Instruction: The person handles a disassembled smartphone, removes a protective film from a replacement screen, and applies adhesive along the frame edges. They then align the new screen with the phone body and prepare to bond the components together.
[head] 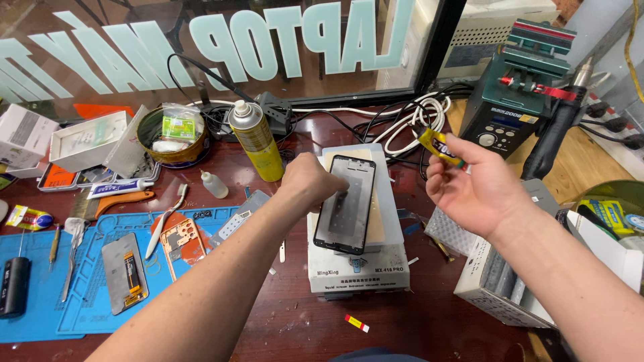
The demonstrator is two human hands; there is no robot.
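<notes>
L hand (310,179) gripping phone frame (347,203) by left edge, tilting it over white separator machine (359,265) mid-bench. R hand (473,191) pinching small yellow glue tube (439,146) at fingertips. Frame prob light, thin, flexy — holding by edges safest. Tube nozzle hidden behind fingers; frame's underside not visible.
</notes>
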